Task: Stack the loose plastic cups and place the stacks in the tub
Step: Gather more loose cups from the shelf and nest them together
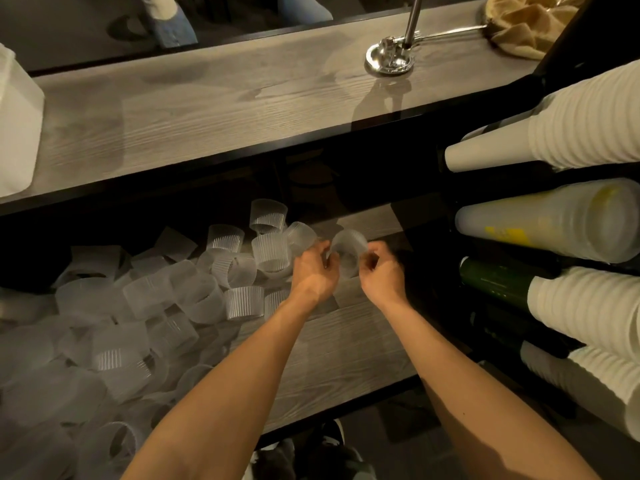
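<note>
Several loose frosted plastic cups with ribbed sides lie in a heap across the left half of the lower wooden shelf. A single clear plastic cup is held on its side above the shelf, pinched between both hands. My left hand grips its left rim and my right hand grips its right rim. Another cup lies just behind my left hand. No tub is in view.
An upper wooden counter overhangs the shelf, carrying a chrome stand and a white container at the left. Stacked white and frosted cups lie in racks at the right. A person's shoes show at the floor below.
</note>
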The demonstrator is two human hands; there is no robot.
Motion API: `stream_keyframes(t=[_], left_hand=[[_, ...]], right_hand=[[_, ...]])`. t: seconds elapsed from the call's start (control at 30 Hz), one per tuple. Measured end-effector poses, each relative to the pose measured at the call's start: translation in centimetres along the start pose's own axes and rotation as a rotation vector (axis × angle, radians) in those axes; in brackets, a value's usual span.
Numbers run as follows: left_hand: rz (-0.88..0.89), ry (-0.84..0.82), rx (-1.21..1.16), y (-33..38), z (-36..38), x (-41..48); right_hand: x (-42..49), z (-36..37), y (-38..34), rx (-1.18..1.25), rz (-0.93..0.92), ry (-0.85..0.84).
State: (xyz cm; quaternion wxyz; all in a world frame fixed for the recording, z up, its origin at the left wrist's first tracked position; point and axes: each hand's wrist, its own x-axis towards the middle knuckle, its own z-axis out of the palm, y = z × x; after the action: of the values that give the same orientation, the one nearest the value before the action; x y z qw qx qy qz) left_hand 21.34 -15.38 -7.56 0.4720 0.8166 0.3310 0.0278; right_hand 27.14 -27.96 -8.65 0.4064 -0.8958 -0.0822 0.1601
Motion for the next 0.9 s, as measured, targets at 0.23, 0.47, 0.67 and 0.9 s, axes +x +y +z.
stream_keyframes(t=[0.23,0.47,0.67,0.9], left_hand=[[-0.103,-0.060,0.207,-0.9,0.4,-0.3],[-0.141,-0.143,0.425,-0.8,-0.3,-1.4],[-0.122,-0.164,0.504,-2.1,-1.8,-2.9],[0.045,0.071,0.473,-5.5,-4.2,-5.2]], right_hand=[[0.0,0.5,0.9,-0.057,0.136,-0.175],[-0.6,1.0,1.0,-0.252,0.237,-0.394],[-2.1,2.2,1.2,-0.409,0.282,-0.563],[-4.3,2.7,0.9,-0.422,0.203,-0.543]])
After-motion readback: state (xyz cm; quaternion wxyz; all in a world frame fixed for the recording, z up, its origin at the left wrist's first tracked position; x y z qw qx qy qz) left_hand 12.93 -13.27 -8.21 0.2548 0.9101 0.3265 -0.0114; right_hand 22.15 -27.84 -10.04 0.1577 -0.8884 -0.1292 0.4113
